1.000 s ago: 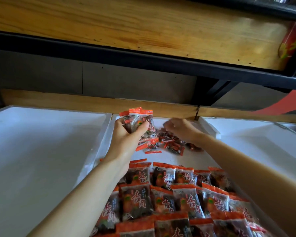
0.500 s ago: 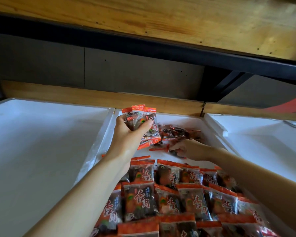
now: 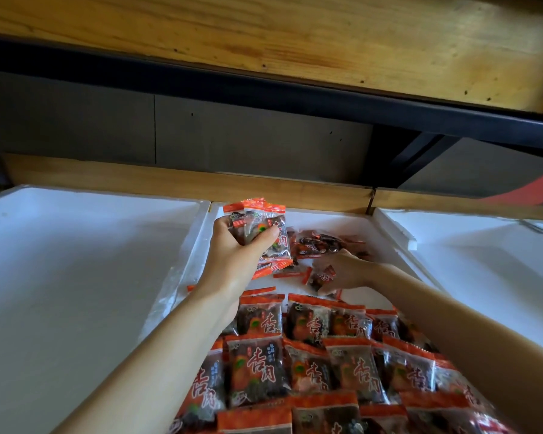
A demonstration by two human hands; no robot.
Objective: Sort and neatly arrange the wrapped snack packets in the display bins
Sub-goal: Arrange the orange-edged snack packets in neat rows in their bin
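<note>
Gathering in the middle bin [image 3: 326, 218]
My left hand [image 3: 237, 255] grips a stack of clear, orange-sealed packets [image 3: 265, 225]; my right hand [image 3: 345, 272] pinches one loose packet [image 3: 322, 277].

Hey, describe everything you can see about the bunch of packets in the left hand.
The bunch of packets is several clear plastic wrappers with crimped orange ends, dark snack inside and red characters on front. They are stacked face to face, roughly upright, slightly fanned, raised over the middle white foam bin. The left hand grips it, thumb across the front.
</note>
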